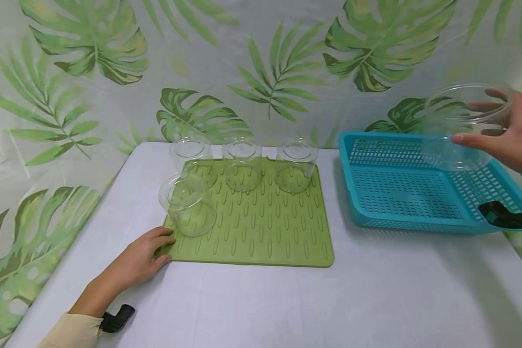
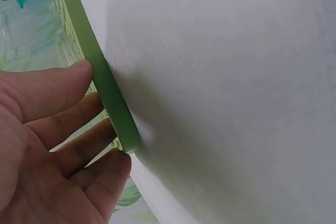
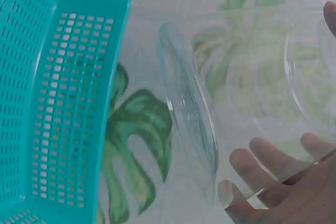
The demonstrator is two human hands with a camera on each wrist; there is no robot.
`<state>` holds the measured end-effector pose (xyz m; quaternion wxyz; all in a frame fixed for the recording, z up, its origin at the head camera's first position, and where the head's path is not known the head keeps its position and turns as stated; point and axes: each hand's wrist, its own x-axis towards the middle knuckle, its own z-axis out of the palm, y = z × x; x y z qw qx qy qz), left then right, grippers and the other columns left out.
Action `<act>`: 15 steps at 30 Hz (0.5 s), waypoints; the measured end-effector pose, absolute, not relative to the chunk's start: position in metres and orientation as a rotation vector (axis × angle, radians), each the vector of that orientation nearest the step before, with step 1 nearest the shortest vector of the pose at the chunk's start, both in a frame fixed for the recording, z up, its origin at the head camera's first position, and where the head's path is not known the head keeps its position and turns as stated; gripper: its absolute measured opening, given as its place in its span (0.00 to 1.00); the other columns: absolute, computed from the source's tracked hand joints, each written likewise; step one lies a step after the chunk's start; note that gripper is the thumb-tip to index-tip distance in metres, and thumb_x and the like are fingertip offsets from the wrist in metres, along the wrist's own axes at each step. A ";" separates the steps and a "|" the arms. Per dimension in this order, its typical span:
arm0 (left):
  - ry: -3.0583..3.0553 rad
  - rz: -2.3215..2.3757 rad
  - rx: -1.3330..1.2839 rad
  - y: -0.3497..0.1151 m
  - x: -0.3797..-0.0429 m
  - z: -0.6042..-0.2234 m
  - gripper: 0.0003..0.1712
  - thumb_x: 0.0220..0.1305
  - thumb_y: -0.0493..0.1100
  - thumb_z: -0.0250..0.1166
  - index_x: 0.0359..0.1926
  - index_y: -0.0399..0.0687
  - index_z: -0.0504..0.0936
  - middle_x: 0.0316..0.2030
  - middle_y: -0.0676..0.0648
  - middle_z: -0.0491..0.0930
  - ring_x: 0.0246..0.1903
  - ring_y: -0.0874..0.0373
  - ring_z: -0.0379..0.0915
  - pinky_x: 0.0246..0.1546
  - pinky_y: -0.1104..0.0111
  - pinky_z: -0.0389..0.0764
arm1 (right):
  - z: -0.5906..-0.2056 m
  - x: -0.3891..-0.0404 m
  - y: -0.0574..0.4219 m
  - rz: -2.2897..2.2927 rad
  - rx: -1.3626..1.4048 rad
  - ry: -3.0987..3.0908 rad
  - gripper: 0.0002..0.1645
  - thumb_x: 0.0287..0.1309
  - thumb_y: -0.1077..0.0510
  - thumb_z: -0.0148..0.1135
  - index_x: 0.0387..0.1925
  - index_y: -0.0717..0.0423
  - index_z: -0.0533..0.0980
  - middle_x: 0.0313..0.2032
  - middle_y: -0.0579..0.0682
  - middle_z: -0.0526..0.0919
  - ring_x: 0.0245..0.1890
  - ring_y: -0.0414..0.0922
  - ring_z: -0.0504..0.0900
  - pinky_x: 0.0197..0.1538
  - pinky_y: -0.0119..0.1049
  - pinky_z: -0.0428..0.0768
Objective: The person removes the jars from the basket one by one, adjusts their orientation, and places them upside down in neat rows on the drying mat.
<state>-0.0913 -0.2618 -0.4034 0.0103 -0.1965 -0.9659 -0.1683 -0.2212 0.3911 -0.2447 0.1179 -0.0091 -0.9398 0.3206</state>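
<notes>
Over the right side of the turquoise basket (image 1: 345, 179), my right hand (image 1: 511, 130) grips a clear cup (image 1: 456, 154), rim up and base toward the basket. Its thumb lies along the near side, with fingers behind the see-through wall. My left hand (image 1: 145, 256) holds the front left corner of a green ridged drying mat (image 1: 261, 241); the left wrist view shows the corner between thumb and bent fingers. Several clear cups stand on the mat, seemingly upside down: a front left cup (image 1: 195, 217) near my left hand, and a back row with a middle cup (image 1: 243, 169).
A white cloth (image 1: 261, 304) covers the table. Behind it hangs a leaf-patterned curtain (image 1: 287, 63). The basket stands to the right of the mat, with a gap between them. Black camera mounts stick out at the left wrist (image 1: 118, 318) and right wrist (image 1: 504, 216).
</notes>
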 end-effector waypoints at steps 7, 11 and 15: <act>-3.019 -0.528 -0.610 -0.262 -0.092 -0.404 0.19 0.56 0.35 0.71 0.50 0.33 0.83 0.57 0.34 0.77 0.60 0.34 0.73 0.59 0.44 0.76 | -0.238 -0.220 0.373 0.916 0.115 -2.797 0.58 0.62 0.51 0.66 0.77 0.29 0.36 0.78 0.55 0.52 0.72 0.71 0.52 0.75 0.66 0.51; -3.017 -0.531 -0.605 -0.263 -0.092 -0.403 0.19 0.56 0.34 0.71 0.50 0.33 0.83 0.57 0.34 0.77 0.60 0.34 0.73 0.59 0.44 0.76 | -0.229 -0.218 0.354 0.881 0.194 -2.807 0.61 0.58 0.51 0.69 0.77 0.27 0.37 0.77 0.61 0.54 0.69 0.73 0.55 0.71 0.70 0.54; -3.013 -0.540 -0.609 -0.263 -0.092 -0.404 0.19 0.56 0.34 0.71 0.50 0.33 0.83 0.57 0.34 0.77 0.59 0.34 0.73 0.59 0.44 0.76 | -0.220 -0.214 0.331 0.873 0.273 -2.789 0.64 0.53 0.52 0.74 0.76 0.26 0.39 0.75 0.62 0.57 0.68 0.69 0.58 0.72 0.67 0.55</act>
